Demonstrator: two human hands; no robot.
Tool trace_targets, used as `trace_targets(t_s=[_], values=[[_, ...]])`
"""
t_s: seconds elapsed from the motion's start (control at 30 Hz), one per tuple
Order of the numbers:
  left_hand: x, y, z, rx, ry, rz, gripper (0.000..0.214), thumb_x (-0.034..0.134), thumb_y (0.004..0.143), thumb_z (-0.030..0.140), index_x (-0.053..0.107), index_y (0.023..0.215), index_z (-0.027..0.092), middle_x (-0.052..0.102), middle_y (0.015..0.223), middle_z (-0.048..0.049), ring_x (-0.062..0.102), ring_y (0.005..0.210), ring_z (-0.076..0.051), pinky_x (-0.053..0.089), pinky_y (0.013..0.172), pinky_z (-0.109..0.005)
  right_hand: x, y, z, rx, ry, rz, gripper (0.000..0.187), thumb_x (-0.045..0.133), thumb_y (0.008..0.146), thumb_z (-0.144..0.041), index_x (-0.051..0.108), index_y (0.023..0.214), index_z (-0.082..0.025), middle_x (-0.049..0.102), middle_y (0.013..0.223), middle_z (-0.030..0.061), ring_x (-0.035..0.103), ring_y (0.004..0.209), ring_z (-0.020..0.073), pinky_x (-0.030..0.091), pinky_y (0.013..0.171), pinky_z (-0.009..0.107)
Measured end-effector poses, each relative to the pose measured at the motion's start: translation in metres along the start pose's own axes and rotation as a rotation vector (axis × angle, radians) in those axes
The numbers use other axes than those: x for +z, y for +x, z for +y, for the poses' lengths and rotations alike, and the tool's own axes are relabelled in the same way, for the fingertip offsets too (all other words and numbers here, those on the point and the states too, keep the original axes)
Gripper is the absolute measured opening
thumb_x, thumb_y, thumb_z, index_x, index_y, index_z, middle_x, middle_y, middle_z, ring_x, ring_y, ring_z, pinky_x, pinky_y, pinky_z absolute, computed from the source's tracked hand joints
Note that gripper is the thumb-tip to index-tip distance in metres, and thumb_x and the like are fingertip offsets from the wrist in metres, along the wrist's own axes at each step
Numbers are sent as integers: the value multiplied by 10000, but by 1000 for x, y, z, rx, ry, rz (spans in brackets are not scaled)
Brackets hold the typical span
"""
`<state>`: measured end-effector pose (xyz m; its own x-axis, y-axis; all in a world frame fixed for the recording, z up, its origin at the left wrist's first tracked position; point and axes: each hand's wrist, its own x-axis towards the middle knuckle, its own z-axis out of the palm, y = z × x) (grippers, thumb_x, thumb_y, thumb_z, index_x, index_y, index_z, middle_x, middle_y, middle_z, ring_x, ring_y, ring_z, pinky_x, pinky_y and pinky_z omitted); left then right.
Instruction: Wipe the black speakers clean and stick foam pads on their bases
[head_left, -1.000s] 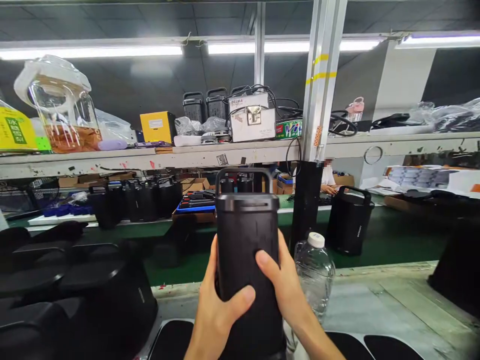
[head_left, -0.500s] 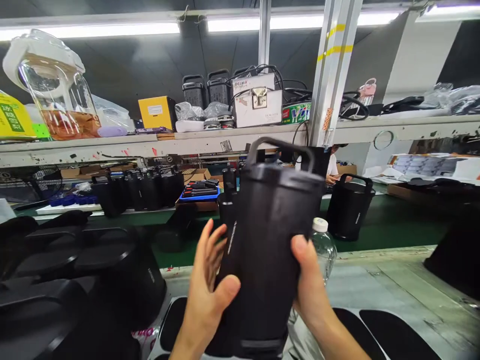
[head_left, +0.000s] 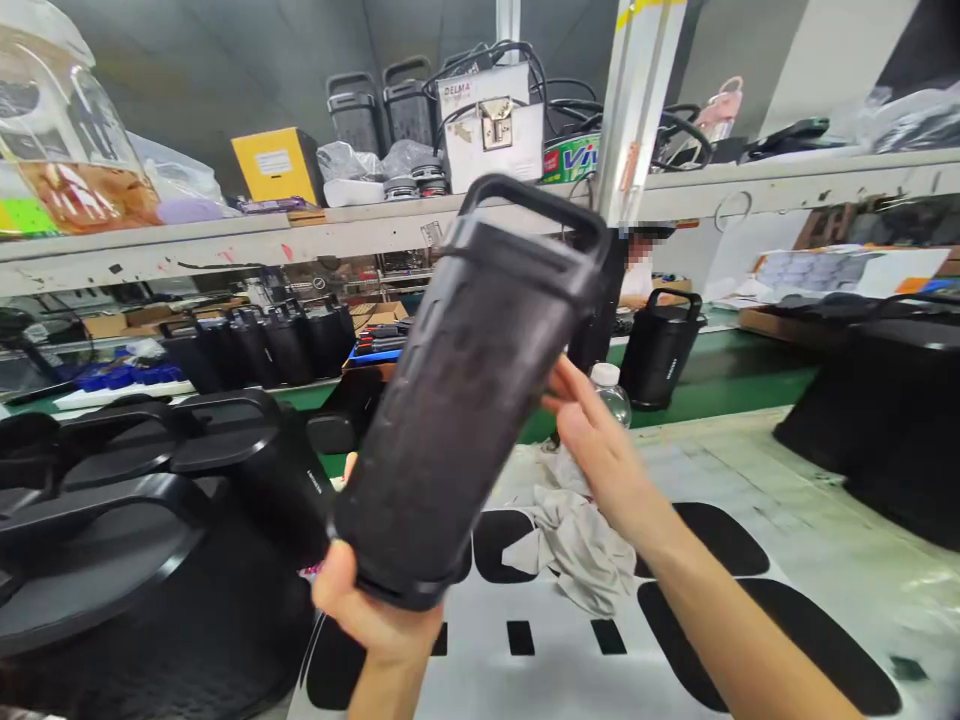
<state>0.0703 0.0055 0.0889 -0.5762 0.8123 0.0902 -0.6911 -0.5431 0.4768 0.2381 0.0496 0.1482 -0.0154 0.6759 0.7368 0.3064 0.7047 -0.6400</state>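
Note:
A black portable speaker (head_left: 457, 390) with a loop handle is held up tilted in front of me, its top leaning right. My left hand (head_left: 379, 600) grips its lower end, thumb at the near left edge and the other fingers mostly hidden behind. At the speaker's right side is my right hand (head_left: 600, 450), its fingers stretched toward the edge; their tips partly pass behind it, and whether they press on it I cannot tell. Below lies a crumpled pale cloth (head_left: 577, 550) on the bench, among flat black rounded pads (head_left: 765, 640).
Several black speakers (head_left: 225, 430) crowd the left side. Others (head_left: 664, 345) stand farther back and at the right edge (head_left: 900, 400). Behind the cloth is a clear bottle (head_left: 609, 395). A shelf (head_left: 360, 225) crosses above, bearing a yellow box (head_left: 277, 165). A person (head_left: 637, 270) is in the background.
The speaker has turned and tilted, its top to the right and its base to the left. My left hand has moved to its lower end; my right has shifted off its front. The view has dipped.

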Motion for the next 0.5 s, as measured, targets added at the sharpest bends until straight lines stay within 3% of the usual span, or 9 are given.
trace_targets(t_s=[0.07, 0.13, 0.2, 0.27, 0.33, 0.43, 0.5], values=[[-6, 11, 12, -205, 75, 172, 546, 548, 714, 580, 686, 1183, 338, 708, 1230, 3, 584, 1224, -356, 573, 875, -448, -28, 1, 37, 5, -368, 264, 862, 619, 793, -660, 332, 1493, -246, 310, 1563, 112, 225, 1458, 329, 180, 1171, 572], [-13, 22, 21, -352, 119, 236, 465, 547, 708, 559, 722, 1081, 344, 756, 1098, 4, 659, 1097, -334, 591, 770, -425, -51, 1, 79, 151, -529, 366, 1180, 753, 600, -695, 250, 1524, -162, 228, 1579, 190, 149, 1463, 397, 123, 1158, 616], [-20, 32, 24, -449, 125, 224, 399, 560, 714, 528, 734, 1011, 326, 776, 993, -1, 706, 959, -300, 593, 713, -407, -65, -2, 117, 317, -403, 240, 1214, 780, 548, -671, 258, 1508, -142, 336, 1516, 218, 329, 1391, 389, 287, 1117, 566], [-25, 42, 22, -496, 135, 200, 339, 556, 739, 480, 734, 962, 297, 780, 904, -2, 725, 834, -261, 593, 670, -384, -75, -6, 145, 379, -347, 201, 1084, 742, 590, -674, 352, 1447, -136, 508, 1369, 208, 521, 1234, 346, 433, 1018, 500], [-28, 52, 18, -499, 181, 195, 273, 540, 770, 409, 724, 907, 262, 773, 815, 1, 726, 726, -229, 589, 614, -348, -85, -10, 161, 399, -365, 284, 1030, 711, 635, -672, 356, 1428, -119, 528, 1324, 217, 555, 1173, 332, 450, 990, 493], [-29, 66, 10, -545, 286, 168, 167, 553, 799, 309, 690, 829, 218, 753, 722, 8, 709, 612, -189, 590, 582, -316, -102, -8, 169, 452, -469, 460, 1107, 727, 618, -665, 293, 1459, -90, 480, 1352, 250, 509, 1213, 359, 411, 1017, 525], [-30, 71, 2, -609, 334, 143, 125, 574, 813, 268, 674, 816, 192, 748, 707, -4, 702, 584, -177, 600, 604, -318, -112, -5, 165, 488, -549, 459, 1148, 738, 605, -660, 284, 1474, -63, 483, 1350, 272, 491, 1235, 394, 414, 1006, 547]])
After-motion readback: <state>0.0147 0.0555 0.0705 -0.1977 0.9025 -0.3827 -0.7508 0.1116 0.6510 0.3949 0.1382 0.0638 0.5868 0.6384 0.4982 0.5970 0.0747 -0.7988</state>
